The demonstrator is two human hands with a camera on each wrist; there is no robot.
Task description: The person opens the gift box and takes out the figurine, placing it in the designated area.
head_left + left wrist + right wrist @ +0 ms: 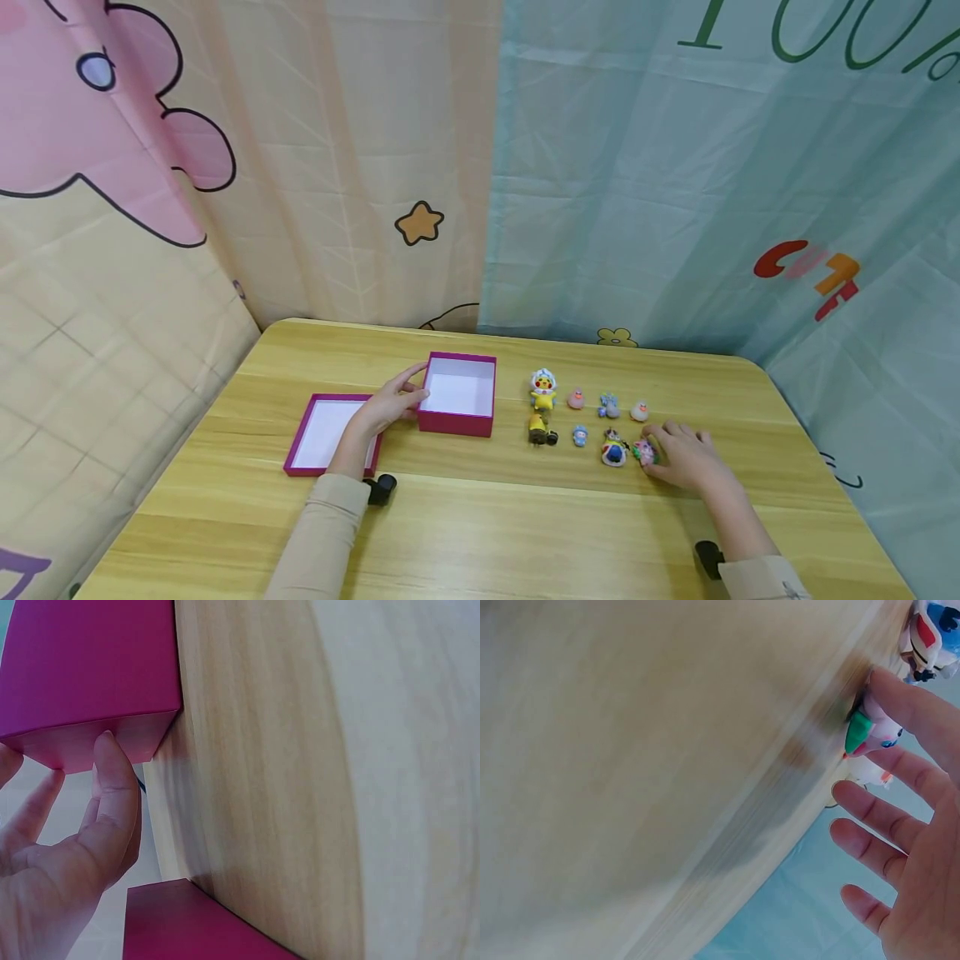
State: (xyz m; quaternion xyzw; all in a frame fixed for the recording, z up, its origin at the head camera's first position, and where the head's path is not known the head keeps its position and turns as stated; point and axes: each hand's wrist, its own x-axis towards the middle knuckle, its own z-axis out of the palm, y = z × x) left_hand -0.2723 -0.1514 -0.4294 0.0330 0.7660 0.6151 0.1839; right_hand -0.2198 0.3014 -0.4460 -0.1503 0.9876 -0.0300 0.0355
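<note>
On the left, the fingertips of my left hand (pixel 392 402) touch the left wall of a magenta open box (pixel 455 423) with a white inside. The left wrist view shows the thumb and fingers of that hand against the box's side (pixel 142 733). My right hand (pixel 686 457) pinches a small pink toy figurine (pixel 645 452) between thumb and index finger. In the right wrist view a green part of this figurine (pixel 859 733) shows, and the other fingers are spread apart. A white, red and blue figurine (pixel 613 450) stands just left of it.
A magenta box lid (pixel 300 433), white inside, lies under the left forearm. Several more figurines stand between the box and my right hand, among them a yellow one with a white hood (pixel 543 392), a small blue one (pixel 580 435) and a whitish one (pixel 639 411). Curtains (pixel 637 208) hang behind the table.
</note>
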